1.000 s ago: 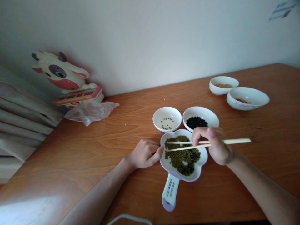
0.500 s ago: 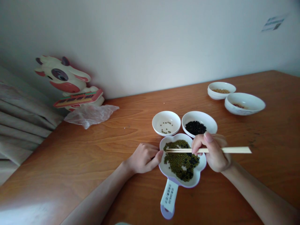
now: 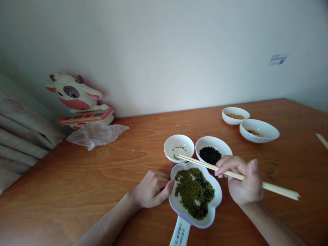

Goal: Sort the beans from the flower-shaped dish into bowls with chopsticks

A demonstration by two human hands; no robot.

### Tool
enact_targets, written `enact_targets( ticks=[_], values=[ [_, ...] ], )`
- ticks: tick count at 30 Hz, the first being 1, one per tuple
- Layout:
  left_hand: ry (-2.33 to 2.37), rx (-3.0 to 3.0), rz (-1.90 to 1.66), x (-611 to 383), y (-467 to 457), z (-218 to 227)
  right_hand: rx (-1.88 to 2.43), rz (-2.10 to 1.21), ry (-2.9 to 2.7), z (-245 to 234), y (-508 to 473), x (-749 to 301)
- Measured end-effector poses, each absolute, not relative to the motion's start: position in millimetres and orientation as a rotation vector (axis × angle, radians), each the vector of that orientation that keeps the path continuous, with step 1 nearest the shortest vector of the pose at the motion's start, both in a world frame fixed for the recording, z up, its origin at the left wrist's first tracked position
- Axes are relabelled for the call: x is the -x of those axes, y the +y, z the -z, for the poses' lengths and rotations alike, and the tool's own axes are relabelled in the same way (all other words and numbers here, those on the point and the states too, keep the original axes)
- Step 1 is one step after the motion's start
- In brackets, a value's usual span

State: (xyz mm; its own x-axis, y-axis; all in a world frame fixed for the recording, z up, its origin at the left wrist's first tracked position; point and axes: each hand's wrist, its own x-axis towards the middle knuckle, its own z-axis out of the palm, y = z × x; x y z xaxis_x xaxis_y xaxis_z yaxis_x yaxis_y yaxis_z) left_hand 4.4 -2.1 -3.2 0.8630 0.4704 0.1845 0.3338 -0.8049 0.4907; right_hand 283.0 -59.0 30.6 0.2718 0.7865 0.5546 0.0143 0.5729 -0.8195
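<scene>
My right hand (image 3: 243, 182) is closed around a pair of wooden chopsticks (image 3: 205, 165). Their tips reach over the rim of a small white bowl (image 3: 170, 146) that holds a few green beans. Beside it stands a white bowl of black beans (image 3: 225, 147). Nearer to me lies a flower-shaped white dish (image 3: 216, 201) with a handle, filled with green beans and some black ones. My left hand (image 3: 153, 188) is curled, and its thumb presses the dish's left rim.
Two more white bowls (image 3: 266, 128) sit at the back right of the wooden table (image 3: 89, 177). A cow-shaped toy (image 3: 77, 99) and a crumpled clear plastic bag (image 3: 94, 135) lie at the back left by the wall. Another light stick (image 3: 322, 140) lies at the right edge.
The chopsticks rose from over the flower dish and swung so that their tips are now at the small bowl of green beans. The view tilted upward. My left hand stayed on the dish.
</scene>
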Motion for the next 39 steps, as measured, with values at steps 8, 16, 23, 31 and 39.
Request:
enact_targets(
  ticks=[8, 16, 23, 31, 39],
  values=[
    [0.594, -2.584, -0.407, -5.3, -1.5, 5.5, 0.944, -0.803, -1.399, -28.2, -52.7, -299.5],
    [0.577, -2.576, -0.458, -6.9, -1.6, 8.9, 1.003, -1.049, -1.689, -35.7, -52.4, -328.7],
    [0.586, -2.550, -0.418, -8.1, -1.1, 10.1, 0.981, -1.015, -1.846, -24.5, -53.2, -316.5],
    [0.576, -2.538, -0.442, -9.6, -0.9, 11.1, 0.908, -1.006, -1.714, -12.7, -58.5, -302.3],
    [0.584, -2.531, -0.456, -10.3, -0.1, 11.0, 0.890, -0.908, -1.464, 6.7, -59.2, -287.0]
  ],
)
